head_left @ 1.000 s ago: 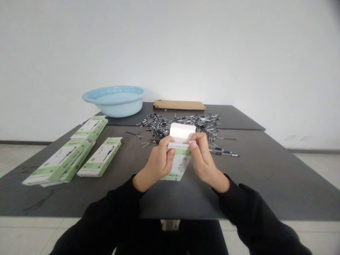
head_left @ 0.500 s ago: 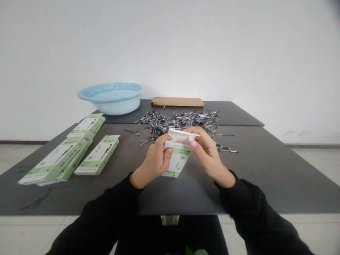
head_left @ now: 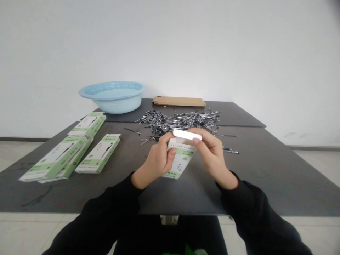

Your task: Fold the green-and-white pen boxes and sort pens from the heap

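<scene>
The small white-and-green box (head_left: 181, 158) tilts above the dark table (head_left: 265, 170), its white end flap folded nearly flat. My left hand (head_left: 158, 160) grips its side; my right hand (head_left: 212, 156) pinches the flap.

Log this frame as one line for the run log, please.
left hand: grips green-white box | right hand: folds box flap down | behind: pen pile, blue basin | left: boxes

Both black-sleeved forearms angle inward. The left hand (head_left: 159, 159) curls in a grip, thumb up; just beside it, the right hand (head_left: 212, 154) pinches, fingertips toward the left.
</scene>
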{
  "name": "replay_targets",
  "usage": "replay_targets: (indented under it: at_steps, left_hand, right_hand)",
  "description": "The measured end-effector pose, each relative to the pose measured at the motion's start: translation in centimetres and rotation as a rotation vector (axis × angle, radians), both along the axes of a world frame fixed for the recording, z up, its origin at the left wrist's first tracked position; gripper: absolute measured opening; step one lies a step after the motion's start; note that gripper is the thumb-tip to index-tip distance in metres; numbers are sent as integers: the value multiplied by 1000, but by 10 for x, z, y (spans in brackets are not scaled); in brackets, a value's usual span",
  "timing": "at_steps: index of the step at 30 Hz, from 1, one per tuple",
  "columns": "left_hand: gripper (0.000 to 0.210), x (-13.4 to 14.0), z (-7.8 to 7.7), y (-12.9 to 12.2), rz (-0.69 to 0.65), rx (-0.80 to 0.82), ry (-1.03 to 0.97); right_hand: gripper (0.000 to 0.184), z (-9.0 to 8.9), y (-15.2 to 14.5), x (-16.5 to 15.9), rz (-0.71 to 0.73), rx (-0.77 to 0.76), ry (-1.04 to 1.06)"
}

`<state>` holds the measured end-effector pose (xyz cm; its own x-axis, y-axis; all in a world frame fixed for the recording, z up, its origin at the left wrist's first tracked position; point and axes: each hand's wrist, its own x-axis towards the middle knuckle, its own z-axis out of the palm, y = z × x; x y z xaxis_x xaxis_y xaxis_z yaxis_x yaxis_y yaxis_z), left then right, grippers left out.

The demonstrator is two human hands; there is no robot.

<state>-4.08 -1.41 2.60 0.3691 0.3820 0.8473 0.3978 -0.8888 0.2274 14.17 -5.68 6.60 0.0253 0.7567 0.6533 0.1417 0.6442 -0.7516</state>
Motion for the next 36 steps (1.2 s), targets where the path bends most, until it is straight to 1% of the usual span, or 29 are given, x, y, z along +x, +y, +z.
replay_targets:
  at_steps: [4,8,10,12,16,19,25,28,30,33,36]
  left_hand:
    - [44,1,-8,3,-65,-48,-52]
    - [51,4,-16,5,-117,-182,-142]
    - [52,5,-15,3,-138,-236,-154]
    - [51,4,-10,0,-136,-248,-124]
    - [48,2,1,-4,-28,-148,-20]
    - [48,1,4,-5,31,-63,18]
    - [50,1,6,-5,68,2,49]
    - [51,1,7,-5,71,32,61]
    - [51,1,7,-6,72,46,71]
    - [51,2,8,-7,69,27,91]
    - [51,2,9,-8,31,-4,95]
  right_hand:
    - [17,1,-2,-1,12,-7,-9]
    - [16,1,-3,0,40,0,-6]
    - [16,0,-3,0,41,-7,-6]
    - [17,0,-3,1,28,-13,-12]
    - [18,0,-4,1,15,9,-43]
    - [21,0,-6,1,21,32,-84]
    - [21,0,-6,2,65,57,-135]
    - [17,1,-5,2,89,57,-140]
    - [14,2,-4,1,78,52,-138]
    - [10,2,-3,-1,61,56,-124]
    - [9,0,-3,-2,64,61,-100]
